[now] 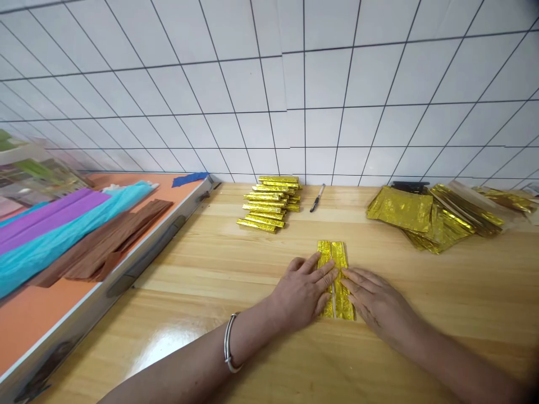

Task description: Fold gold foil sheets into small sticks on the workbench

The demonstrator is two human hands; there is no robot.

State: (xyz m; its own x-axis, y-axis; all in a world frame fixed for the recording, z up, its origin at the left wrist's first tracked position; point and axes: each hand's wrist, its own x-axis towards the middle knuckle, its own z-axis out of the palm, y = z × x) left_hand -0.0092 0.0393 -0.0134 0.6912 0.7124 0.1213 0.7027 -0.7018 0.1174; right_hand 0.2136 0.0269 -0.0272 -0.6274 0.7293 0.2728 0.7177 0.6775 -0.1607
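Observation:
A gold foil-like piece (338, 252), with its two sides folded in to a lengthwise middle seam, lies flat on the wooden table (202, 252). My left hand (301, 292) rests on its left half, fingers stretched out and slightly apart. On the right edge of the same piece lie the fingertips of my right hand (377, 306), its fingers extended. Behind them is a stack of narrow folded gold strips (269, 205). Unfolded gold sheets (400, 210) are piled at the back right.
A pen (318, 197) lies near the tiled wall (328, 78). At the left, an orange-surfaced tray (54, 320) with a raised edge bears purple (63, 210), turquoise (80, 227) and brown (105, 241) crepe-like material. A black object (410, 187) sits behind the gold sheets.

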